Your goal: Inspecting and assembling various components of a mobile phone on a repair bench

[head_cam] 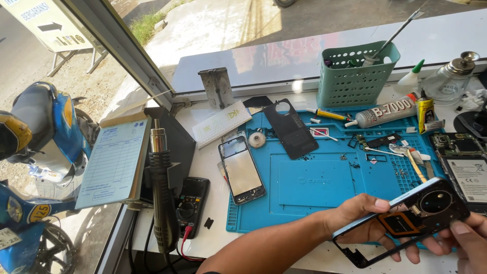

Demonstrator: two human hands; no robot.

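Left hand (366,219) is gripping the phone frame (406,219) over the blue mat (314,182); right hand (464,242), cut off by the picture edge, is pinching its camera end.

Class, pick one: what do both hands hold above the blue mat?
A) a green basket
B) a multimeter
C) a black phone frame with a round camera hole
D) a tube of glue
C: the left hand and right hand grip the black phone frame at each end.
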